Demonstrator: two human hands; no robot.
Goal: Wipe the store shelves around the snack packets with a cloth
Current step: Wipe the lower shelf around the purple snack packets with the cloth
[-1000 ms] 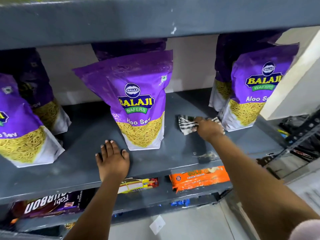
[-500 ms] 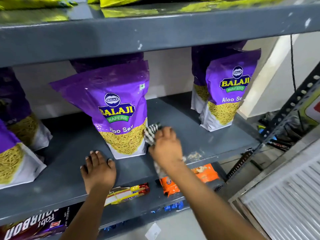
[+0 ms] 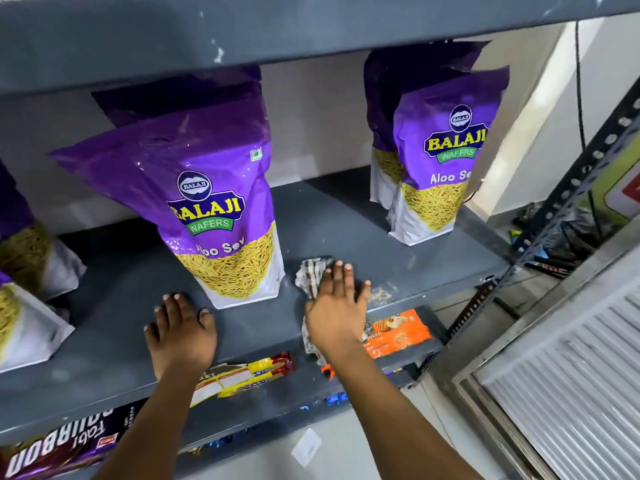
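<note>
Grey metal shelf (image 3: 346, 230) carries purple snack packets (image 3: 207, 209); right hand (image 3: 337, 315) presses a striped crumpled cloth (image 3: 311, 275) flat-palmed, its length running near-to-far beneath the grip. Left hand (image 3: 180, 332) rests released.

**Purple packets, grey steel**

I see a blue-grey shelf (image 3: 346, 220) with pale scuffs and a whitish smear near its front edge. The snack packets (image 3: 214, 202) are purple above, clear below over yellow strands, with white bases — yellow lettering on a green band. My cloth (image 3: 311, 275) is white with dark stripes. Below, I make out an orange packet (image 3: 398, 332), a yellow-and-red one (image 3: 256, 370) and a dark purple box (image 3: 59, 448) lettered white.
</note>
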